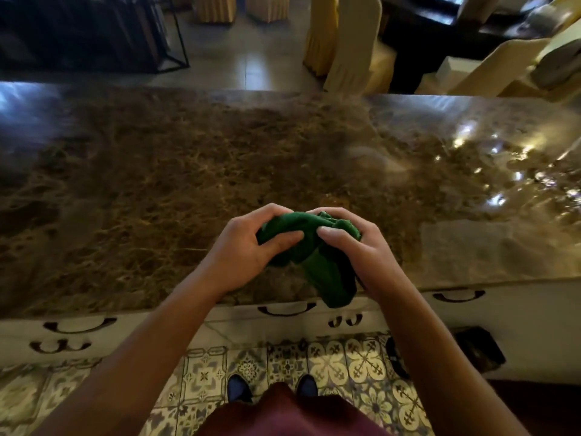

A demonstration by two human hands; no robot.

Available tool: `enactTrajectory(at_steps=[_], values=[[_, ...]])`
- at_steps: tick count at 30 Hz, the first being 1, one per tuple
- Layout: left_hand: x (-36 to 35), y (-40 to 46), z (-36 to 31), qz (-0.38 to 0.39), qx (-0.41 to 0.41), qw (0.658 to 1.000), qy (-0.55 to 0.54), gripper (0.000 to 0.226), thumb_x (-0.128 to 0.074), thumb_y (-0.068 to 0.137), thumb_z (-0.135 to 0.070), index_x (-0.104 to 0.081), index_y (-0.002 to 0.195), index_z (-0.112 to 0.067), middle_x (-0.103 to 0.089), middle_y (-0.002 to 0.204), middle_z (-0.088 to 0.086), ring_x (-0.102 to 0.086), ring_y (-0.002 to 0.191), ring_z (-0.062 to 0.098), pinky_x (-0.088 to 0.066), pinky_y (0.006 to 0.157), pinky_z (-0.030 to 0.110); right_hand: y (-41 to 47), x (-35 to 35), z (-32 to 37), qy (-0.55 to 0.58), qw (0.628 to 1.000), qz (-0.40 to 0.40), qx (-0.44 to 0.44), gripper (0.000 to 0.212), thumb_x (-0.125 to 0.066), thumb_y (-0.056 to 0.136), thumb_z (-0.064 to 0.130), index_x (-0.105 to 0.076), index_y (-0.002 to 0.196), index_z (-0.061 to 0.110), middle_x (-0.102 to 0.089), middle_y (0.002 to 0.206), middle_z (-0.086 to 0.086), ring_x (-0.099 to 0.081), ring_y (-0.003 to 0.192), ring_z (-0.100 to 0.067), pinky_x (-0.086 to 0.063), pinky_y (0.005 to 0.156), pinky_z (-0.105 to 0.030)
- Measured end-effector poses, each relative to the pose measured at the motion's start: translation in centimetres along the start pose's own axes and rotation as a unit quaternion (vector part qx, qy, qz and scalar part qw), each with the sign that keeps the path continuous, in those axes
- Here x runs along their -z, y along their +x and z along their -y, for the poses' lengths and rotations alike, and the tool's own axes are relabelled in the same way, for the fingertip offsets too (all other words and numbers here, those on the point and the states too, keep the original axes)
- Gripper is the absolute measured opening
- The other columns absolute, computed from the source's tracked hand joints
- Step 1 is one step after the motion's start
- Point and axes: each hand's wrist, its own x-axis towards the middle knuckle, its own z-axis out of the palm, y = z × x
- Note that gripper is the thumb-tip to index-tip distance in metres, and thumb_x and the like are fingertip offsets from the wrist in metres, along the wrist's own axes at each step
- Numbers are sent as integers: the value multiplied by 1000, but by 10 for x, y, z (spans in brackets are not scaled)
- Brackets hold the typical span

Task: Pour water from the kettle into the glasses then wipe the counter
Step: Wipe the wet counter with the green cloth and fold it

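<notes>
Both hands meet over the near edge of the counter (188, 184), bunching a green cloth (309, 247) between them. The left hand (251, 247) curls its fingers over the top of the cloth with the thumb pressed across the front of the wad. The right hand (355, 243) grips the other side in the same way, thumb tip pressing into the fabric close to the left thumb. A loose tail of the cloth hangs down below the hands, past the counter's front edge.

Beyond the hands the brown marbled counter top stretches away with nothing standing on it in the way; to the right of the right hand the surface shines with bright glints, blurred. Neither kettle nor glasses appear in view.

Below the hands runs the pale cabinet front (94, 332) with dark curved handles, and under that a patterned tile floor (345, 363) with two dark shoes (239, 388). Past the far edge of the counter, chairs in yellowish covers (349, 42) stand on a grey floor.
</notes>
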Motion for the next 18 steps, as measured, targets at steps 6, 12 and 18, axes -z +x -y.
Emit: enactTrajectory(at_steps=[6,12,18], values=[[-30,20,-26,-81,-114,983,115,24,-68,96,-24,-72,118,-17,-71,113,-8,-66,108,7,-53,94,24,-20,39,2,-173,979,-106,-5,32,-74,95,44,-73,121,26,-80,104,4,-77,96,-12,-66,83,-43],[-64,35,-69,-19,-95,995,22,11,-62,97,-28,-70,104,-23,-72,92,-10,-67,85,2,-50,73,13,-47,84,11,-40,996,41,-67,31,-67,99,39,-73,118,15,-79,111,-9,-78,101,-26,-62,80,-36],[-102,61,-93,12,-72,993,-91,20,-56,99,-30,-69,98,-14,-66,83,-2,-61,75,10,-51,68,22,-67,123,2,49,996,60,-40,19,-71,94,22,-76,110,13,-73,119,-13,-74,108,-27,-60,85,-34]])
